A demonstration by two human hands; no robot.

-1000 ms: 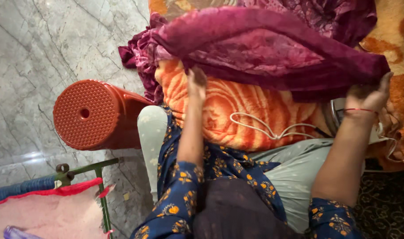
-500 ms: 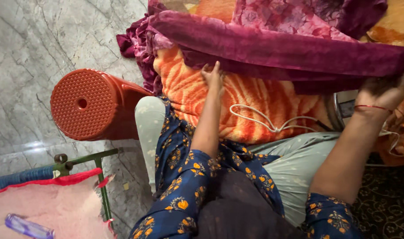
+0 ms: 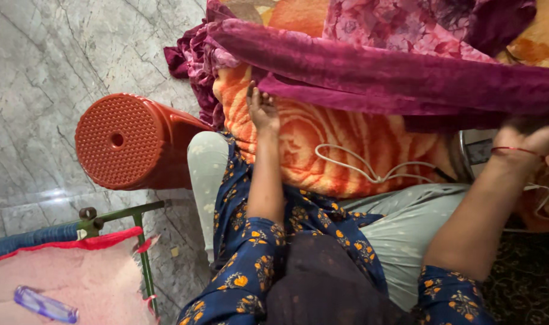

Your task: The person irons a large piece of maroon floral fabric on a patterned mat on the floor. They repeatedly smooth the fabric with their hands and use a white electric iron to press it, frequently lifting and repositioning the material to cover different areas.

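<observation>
Maroon velvet blanket (image 3: 395,75) stretched across the orange patterned blanket (image 3: 341,147) on her lap, mid-fold by the look of it. Right hand (image 3: 530,135) grips the far edge, fingers hidden under fabric, can't tell. Left hand (image 3: 262,111) open under the fold, fingers loosely together. White cord (image 3: 371,171) is loose on the orange blanket.

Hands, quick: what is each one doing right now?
Left hand: open, fingers up against the maroon blanket edge, not gripping.
Right hand: under the blanket's fold, seems to hold it; grip cannot be told.
</observation>
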